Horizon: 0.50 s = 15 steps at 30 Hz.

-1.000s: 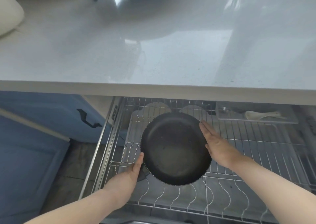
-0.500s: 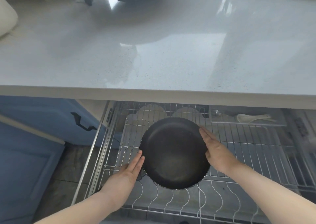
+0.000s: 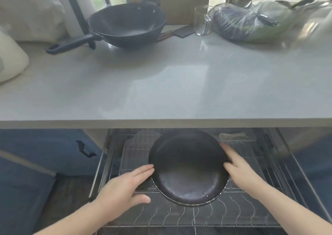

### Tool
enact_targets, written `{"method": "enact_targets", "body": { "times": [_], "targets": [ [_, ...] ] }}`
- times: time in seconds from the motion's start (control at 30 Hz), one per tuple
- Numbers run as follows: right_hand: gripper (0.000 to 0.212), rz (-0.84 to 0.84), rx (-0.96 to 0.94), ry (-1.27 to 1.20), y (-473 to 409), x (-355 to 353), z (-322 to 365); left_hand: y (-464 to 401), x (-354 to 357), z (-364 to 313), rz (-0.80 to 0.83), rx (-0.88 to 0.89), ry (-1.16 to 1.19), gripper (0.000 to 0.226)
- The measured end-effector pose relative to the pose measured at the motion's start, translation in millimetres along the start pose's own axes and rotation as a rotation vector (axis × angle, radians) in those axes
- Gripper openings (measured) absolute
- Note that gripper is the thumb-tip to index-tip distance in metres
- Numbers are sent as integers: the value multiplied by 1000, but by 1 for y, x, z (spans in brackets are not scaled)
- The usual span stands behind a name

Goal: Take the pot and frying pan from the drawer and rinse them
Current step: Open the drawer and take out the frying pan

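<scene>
head view: both bare forearms reach in from the bottom edge toward the open wire drawer [image 3: 179, 215] under the grey countertop [image 3: 161, 84]. the dark frying pan [image 3: 186, 168] sits tilted over the drawer's rack, its far rim raised toward the counter edge, its near rim low over the wire dividers. the left hand [image 3: 124, 188] comes in flat, fingers [image 3: 143, 171] stretched straight and together, tips touching the pan's left rim, thumb spread out below; the hand is open, pressing rather than wrapping. the right hand [image 3: 240, 170] lies along the pan's right rim, fingers extended and a little blurred, palm against the edge; it too is open, not curled around anything, so the pan is clamped between two flat palms. up on the countertop, a dark wok [image 3: 125, 26] with a long handle rests at the back left, a clear glass [image 3: 202, 20] stands to its right, and a plastic bag [image 3: 251, 23] of greens lies beside the glass. a white spoon [image 3: 231, 136] shows in the drawer's back tray.
</scene>
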State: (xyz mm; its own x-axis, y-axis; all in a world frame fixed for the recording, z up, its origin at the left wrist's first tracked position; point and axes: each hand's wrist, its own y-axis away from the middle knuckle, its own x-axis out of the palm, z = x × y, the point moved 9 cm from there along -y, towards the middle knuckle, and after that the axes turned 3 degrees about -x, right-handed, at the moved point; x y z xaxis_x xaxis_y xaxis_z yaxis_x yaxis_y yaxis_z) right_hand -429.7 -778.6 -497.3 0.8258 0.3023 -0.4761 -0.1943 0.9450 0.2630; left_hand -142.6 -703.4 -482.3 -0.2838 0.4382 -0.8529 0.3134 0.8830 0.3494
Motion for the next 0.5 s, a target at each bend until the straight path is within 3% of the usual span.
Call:
{"method": "enact_targets", "body": {
  "times": [0.23, 0.37, 0.5],
  "targets": [
    [50, -118, -61, -113, 70, -37, 62, 47, -71, -40, -117, 28, -7, 70],
    [53, -185, -62, -91, 102, -55, 84, 64, -96, -55, -166, 28, -60, 75],
    [59, -252, 8, -130, 114, -64, 96, 69, -104, -70, -131, 56, -164, 55]
  ]
}}
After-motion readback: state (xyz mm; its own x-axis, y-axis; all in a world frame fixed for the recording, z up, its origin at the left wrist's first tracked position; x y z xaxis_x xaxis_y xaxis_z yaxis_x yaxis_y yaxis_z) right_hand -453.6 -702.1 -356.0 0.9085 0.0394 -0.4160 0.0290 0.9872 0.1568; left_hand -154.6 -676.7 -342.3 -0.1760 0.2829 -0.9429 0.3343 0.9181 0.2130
